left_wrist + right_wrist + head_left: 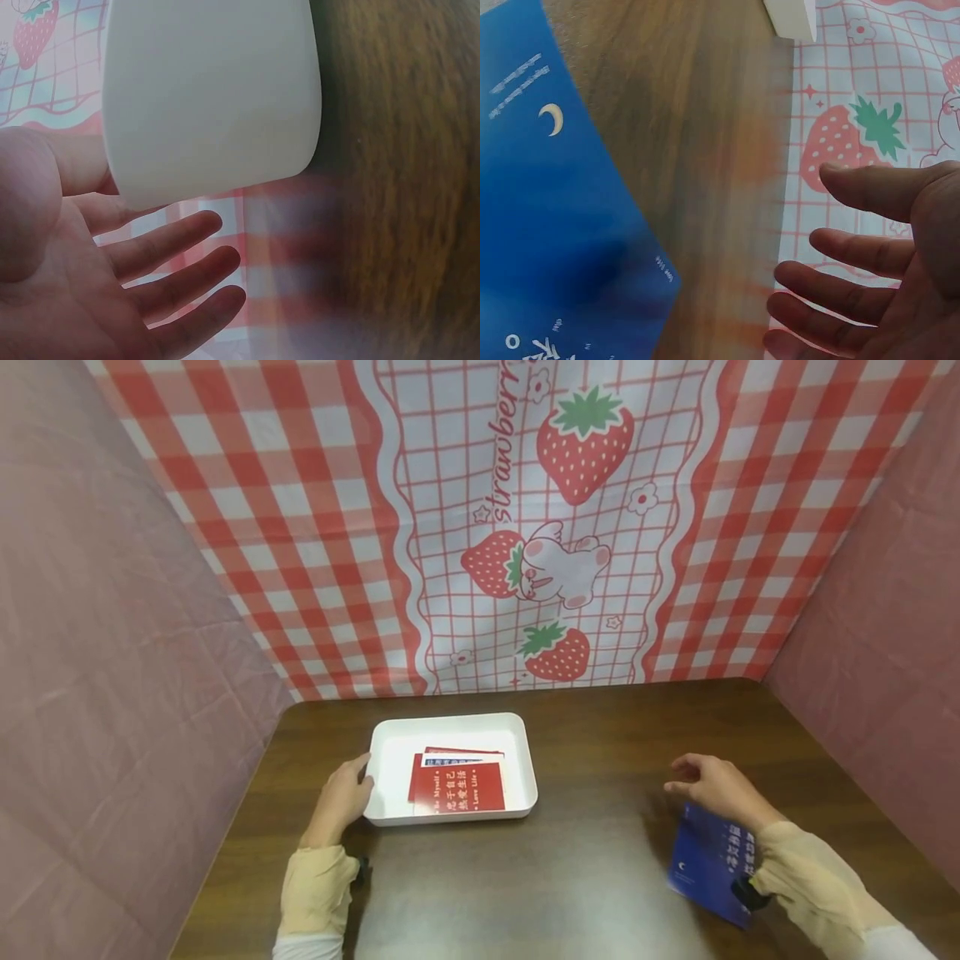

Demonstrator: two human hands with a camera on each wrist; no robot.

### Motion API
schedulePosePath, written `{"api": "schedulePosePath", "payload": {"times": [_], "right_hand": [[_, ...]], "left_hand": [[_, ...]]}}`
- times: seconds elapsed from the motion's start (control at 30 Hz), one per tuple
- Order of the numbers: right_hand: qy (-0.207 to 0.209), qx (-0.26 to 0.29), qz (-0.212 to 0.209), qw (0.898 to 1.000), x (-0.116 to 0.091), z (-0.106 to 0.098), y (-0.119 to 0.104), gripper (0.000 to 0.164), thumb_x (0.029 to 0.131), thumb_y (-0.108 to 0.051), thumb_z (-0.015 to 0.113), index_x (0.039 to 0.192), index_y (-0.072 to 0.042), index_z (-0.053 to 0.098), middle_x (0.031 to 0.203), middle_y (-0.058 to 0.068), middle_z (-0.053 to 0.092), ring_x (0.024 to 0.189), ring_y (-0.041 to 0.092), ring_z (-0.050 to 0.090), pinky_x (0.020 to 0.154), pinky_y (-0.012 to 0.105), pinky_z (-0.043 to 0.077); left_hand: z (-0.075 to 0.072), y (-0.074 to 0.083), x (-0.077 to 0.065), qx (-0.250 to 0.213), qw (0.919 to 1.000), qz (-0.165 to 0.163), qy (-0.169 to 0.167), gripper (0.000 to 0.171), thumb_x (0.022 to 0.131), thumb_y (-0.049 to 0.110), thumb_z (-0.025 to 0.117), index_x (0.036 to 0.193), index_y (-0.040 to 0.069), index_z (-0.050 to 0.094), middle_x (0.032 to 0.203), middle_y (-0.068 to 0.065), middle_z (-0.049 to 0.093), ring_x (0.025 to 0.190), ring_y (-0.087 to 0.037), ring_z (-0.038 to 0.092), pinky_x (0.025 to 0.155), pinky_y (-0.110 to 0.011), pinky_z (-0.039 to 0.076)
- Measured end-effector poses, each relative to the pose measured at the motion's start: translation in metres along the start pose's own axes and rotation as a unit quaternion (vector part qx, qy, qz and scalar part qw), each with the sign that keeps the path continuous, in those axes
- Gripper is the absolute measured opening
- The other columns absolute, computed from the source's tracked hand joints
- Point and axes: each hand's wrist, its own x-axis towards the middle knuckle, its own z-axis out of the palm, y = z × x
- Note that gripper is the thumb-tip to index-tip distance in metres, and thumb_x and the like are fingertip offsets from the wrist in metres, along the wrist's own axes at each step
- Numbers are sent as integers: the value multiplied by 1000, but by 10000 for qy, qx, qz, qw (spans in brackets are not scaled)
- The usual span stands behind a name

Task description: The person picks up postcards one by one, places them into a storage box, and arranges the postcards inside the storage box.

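Observation:
My left hand (342,797) is at the left rim of a white tray (450,722). In the left wrist view its thumb and index finger pass behind the edge of the tray (214,105), tips hidden; the other fingers (184,236) extend apart from it. Inside the tray lie several overlapping printed cards, with a red card (487,785) on top. My right hand (716,787) hovers by the upper end of a blue printed card (697,864), holding nothing. The right wrist view shows its fingers (840,289) spread and the blue card (562,187) apart from them.
The brown wooden table (600,852) ends at a red checked strawberry cloth (540,568) hung behind it. Pink cloth walls (127,652) close off both sides. Beneath the right wrist, its dark wrist device covers part of the blue card.

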Motion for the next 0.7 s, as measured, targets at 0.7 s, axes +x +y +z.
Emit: {"api": "schedulePosePath", "payload": {"times": [0.7], "right_hand": [[-1068,-436,399,9925,-6,2,12,78,76,-41,79,123,16,51,114,37,60,102,49,61,82,59,51]], "left_hand": [[1,1,1,25,9998,-147,-106,51,96,15,47,144,-3,42,146,-30,43,137,-46,39,113,-58,32]]}}
